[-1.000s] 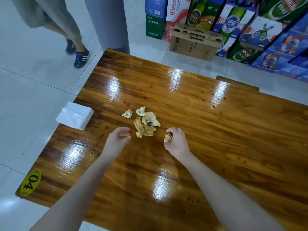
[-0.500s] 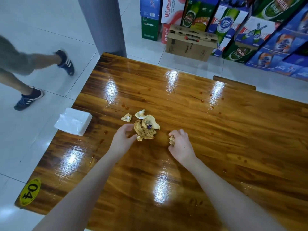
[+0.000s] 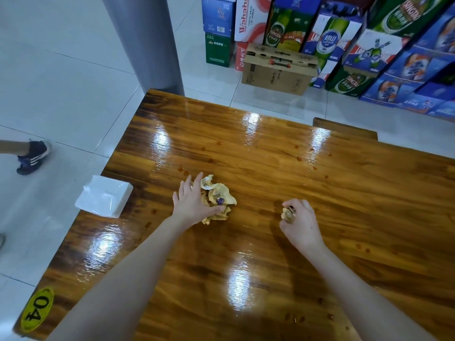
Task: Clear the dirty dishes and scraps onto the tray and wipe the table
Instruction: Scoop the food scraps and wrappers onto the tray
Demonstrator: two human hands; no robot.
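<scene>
The left hand (image 3: pixel 193 203) lies over the near-left side of a pile of scraps (image 3: pixel 220 196), pale yellow crinkled pieces with a small purple bit among them. Its fingers are straight and fanned out across the pile, and its thumb touches the pile's near edge. The pile rests on the glossy wooden surface (image 3: pixel 270 247), a little left of the middle.

The right hand (image 3: pixel 301 223) is well apart from the pile, to its right. Its fingers are curled round one yellow scrap (image 3: pixel 287 214), which pokes out on the thumb side. Whether this hand touches the wood below cannot be told.

Small reddish-brown drops (image 3: pixel 182 170) are scattered over the wood, some just beyond the pile and more toward the far right. A white tissue pack (image 3: pixel 104 196) sits at the left edge and hangs partly over it. A yellow oval sticker (image 3: pixel 37 308) reading 04 marks the near-left corner.

Beyond the far edge stand a grey pillar (image 3: pixel 147 40), a brown cardboard box (image 3: pixel 278 70) and stacked beer cartons (image 3: pixel 344 45). The end of a wooden bench (image 3: pixel 344 129) shows at the far side. On the tiled floor to the left is a passer-by's dark shoe (image 3: pixel 33 156).
</scene>
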